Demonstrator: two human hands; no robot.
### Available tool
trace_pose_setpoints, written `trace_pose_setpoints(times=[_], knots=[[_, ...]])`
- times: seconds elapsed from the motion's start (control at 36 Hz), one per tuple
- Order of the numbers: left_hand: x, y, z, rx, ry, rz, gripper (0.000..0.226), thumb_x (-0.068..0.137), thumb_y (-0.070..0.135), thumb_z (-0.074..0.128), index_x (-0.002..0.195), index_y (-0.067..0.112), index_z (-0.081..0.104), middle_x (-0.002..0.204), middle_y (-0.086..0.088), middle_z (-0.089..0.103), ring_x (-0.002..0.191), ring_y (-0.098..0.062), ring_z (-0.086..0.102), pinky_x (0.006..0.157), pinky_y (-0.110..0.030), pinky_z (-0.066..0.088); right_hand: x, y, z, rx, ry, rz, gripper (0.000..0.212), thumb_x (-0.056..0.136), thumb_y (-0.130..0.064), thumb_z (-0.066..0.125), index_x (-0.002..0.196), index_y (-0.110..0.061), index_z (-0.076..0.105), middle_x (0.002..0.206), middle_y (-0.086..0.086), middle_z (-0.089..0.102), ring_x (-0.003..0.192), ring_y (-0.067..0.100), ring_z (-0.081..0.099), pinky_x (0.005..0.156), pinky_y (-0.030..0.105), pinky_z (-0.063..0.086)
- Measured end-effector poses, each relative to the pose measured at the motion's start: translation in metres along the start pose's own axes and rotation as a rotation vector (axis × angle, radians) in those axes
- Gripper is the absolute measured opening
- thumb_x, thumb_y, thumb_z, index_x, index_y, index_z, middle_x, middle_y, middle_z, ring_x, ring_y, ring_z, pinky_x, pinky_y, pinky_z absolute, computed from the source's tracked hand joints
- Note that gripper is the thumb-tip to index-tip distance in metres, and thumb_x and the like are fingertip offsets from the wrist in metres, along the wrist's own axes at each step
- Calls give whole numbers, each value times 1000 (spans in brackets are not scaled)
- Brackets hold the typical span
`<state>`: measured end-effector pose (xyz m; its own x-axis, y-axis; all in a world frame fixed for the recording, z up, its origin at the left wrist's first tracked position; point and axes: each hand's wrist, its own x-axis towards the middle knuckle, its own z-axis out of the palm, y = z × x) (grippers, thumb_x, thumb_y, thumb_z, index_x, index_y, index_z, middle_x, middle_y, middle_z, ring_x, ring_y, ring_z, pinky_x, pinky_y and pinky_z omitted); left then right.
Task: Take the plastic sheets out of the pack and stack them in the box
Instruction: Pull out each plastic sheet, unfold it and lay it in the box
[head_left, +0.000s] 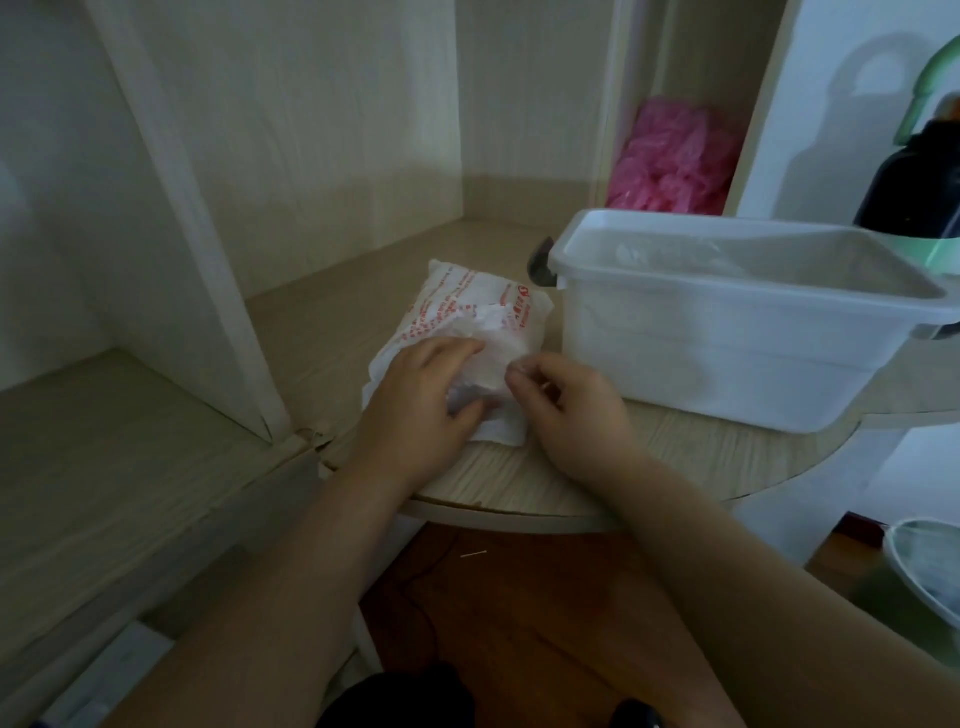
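Both forearms out front, left hand (421, 387) curled onto the white red-printed plastic pack (467, 306), right hand (569, 410) pinching its edge.

pack (470, 317) on shelf (322, 322), box (727, 332) right beside

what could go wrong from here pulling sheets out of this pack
The right hand pinches thin clear film at the opening of the pack; it could tear or drag several sheets out bunched.
The pack lies close to the curved front edge of the shelf, held only by the left hand; a hard pull could slide it off.
The box sits near that edge too, so a bump may shift it.
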<state>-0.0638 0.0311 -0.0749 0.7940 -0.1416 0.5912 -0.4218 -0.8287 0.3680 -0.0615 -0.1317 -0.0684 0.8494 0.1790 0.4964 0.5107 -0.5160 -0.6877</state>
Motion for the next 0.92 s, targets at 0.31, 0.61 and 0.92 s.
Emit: trace_pose_setpoints(times=[0.31,0.61,0.92], knots=[[1,0,1,-12,3,-28,59,86,33,66,140,20,46,143,-2,43,135,-18,33,106,-25,23,11,-18,-4,134,58,32,21,98,-24,46,91,-7,56,71,-7,53,62,0,49,59,13,41],[-3,4,-1,138,192,216,31,91,33,50,100,14,73,104,-6,65,96,-26,59,80,-42,49,-2,-16,-8,291,-97,246,26,99,-24,40,118,-22,57,107,-6,59,99,6,55,85,19,44],[-4,13,-12,-368,360,-265,18,95,19,55,108,19,69,95,18,61,81,13,53,71,-2,40,7,-16,-1,-108,-376,238,56,96,-16,42,148,-28,26,152,7,31,134,23,36,110,32,31]])
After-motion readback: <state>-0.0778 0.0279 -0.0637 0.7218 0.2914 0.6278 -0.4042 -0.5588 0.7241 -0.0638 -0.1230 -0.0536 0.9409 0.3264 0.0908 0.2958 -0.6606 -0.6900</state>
